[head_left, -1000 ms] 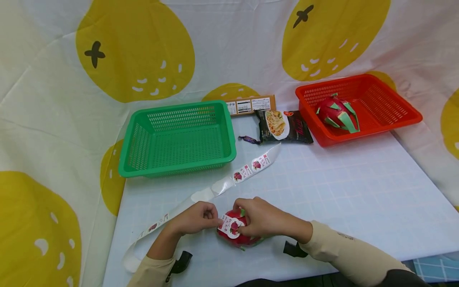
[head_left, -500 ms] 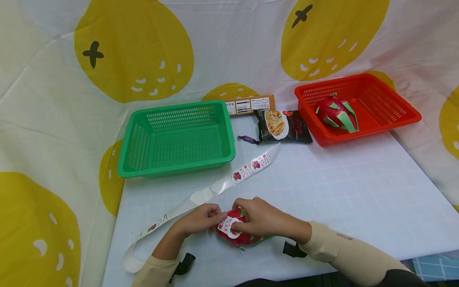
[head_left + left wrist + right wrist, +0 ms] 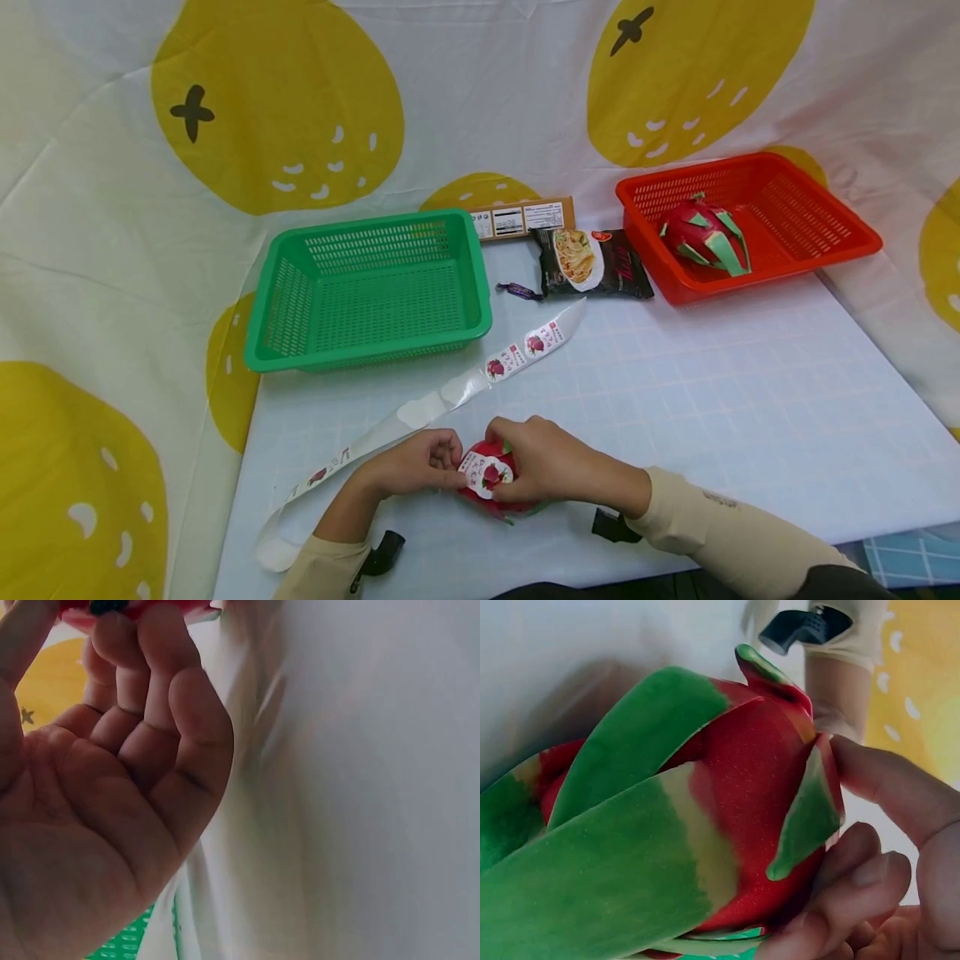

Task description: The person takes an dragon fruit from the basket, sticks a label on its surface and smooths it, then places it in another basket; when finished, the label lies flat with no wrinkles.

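Observation:
A red dragon fruit (image 3: 504,506) with green scales lies on the table in front of me, and a white fruit-picture sticker (image 3: 486,476) is on its upper side. My right hand (image 3: 551,467) grips the fruit from the right, fingers at its far side and thumb by the sticker. In the right wrist view, broad green scales (image 3: 607,870) fill the foreground. My left hand (image 3: 416,463) is at the fruit's left side, its straight thumb touching the sticker's left edge and its other fingers loosely bent. The left wrist view shows those fingertips right at the fruit's edge.
A strip of stickers (image 3: 422,412) runs diagonally across the table. Behind it stand a green basket (image 3: 367,357) and a red basket (image 3: 787,265) holding another dragon fruit (image 3: 705,237). Between them are a black food packet (image 3: 628,267), a wrapped candy (image 3: 521,292) and a cardboard box (image 3: 567,214).
My left thumb has moved over the sticker's left part and back to its edge. The right thumb has shifted down towards the sticker's lower edge, uncovering more of its picture.

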`<state>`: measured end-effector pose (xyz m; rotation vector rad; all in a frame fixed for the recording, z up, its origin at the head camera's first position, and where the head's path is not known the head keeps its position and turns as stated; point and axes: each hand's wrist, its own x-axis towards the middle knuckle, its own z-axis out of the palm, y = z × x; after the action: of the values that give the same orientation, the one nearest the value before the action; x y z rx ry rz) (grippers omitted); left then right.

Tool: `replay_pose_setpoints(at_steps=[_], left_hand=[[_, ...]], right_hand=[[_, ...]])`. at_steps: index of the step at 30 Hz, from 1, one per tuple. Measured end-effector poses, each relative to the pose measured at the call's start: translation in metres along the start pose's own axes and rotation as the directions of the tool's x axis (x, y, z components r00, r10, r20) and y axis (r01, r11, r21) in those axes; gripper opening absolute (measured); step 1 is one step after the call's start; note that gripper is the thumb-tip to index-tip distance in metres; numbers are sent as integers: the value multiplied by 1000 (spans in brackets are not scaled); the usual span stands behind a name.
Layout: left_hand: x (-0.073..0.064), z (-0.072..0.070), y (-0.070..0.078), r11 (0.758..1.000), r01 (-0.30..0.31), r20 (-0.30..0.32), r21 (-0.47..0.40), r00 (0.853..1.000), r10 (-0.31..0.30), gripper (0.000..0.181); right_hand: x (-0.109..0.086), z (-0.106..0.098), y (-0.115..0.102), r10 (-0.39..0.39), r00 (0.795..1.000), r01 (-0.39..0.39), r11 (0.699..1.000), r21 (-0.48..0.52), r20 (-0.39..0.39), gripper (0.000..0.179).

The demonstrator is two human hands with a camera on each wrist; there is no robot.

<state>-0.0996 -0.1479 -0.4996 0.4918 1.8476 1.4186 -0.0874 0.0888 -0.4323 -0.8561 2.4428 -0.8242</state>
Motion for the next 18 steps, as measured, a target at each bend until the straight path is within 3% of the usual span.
replay_pose_setpoints(at_steps=[5, 10, 12, 15, 18], left_hand=[[-3, -5, -4, 1000, -2, 28, -15, 1000, 3, 28], [-7, -10, -4, 1000, -15, 19, 2, 1000, 15, 29], [-8, -10, -1, 999, -20, -25, 39, 999, 21, 30], [-8, -8, 4, 993, -27, -143, 115, 989, 44, 28], [-6, -4, 9, 978, -53, -283, 201, 953, 110, 22]], right_hand=[[-4, -4, 0, 7, 999, -7, 1000, 2, 44, 56], [-12, -4, 4, 3, 1000, 1, 991, -137, 27, 71], [-14, -2, 7, -12, 1000, 10, 982, -188, -9, 77], [-16, 4, 14, -22, 999, 12, 978, -209, -43, 86], [-16, 11, 22, -16, 999, 9, 982, -187, -38, 91]])
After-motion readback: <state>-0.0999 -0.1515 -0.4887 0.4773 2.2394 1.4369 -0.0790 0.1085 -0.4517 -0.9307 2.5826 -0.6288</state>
